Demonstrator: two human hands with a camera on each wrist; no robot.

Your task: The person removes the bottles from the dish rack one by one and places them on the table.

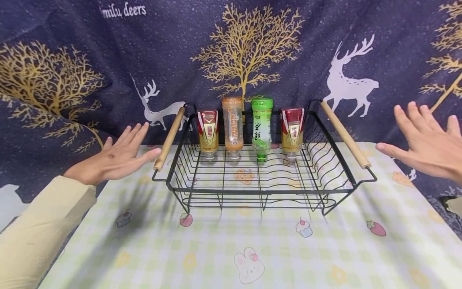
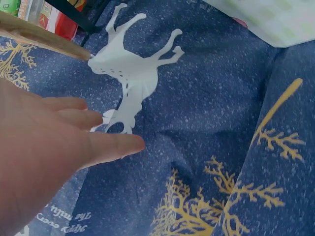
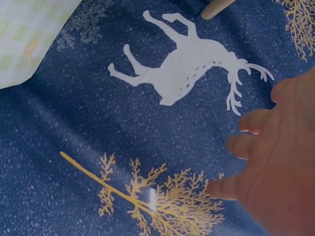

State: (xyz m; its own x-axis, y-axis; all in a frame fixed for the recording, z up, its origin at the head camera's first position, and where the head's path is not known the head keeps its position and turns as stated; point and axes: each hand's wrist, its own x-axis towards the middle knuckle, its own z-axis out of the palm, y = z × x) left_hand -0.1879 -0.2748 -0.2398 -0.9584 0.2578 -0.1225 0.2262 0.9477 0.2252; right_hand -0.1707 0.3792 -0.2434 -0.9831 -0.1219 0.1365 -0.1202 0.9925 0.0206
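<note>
Looks finished, likely with nothing left, given four upended containers (image 1: 234,127) far inside the rack (image 1: 260,192) and straight-fingered, empty left hand (image 1: 117,155) and right hand (image 1: 431,145).

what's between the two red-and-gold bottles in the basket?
An orange bottle and, to its right, a green bottle, both in the black wire basket. The head view shows this.

A long, plain left sleeve (image 1: 39,235) in pale creamy yellow catches my eye, lightly creased, its cuff (image 1: 80,192) ending by the wrist. Of the right sleeve (image 1: 454,206), I glimpse only a similarly pale edge. The left hand (image 1: 117,158) and right hand (image 1: 431,146) are bare.
</note>
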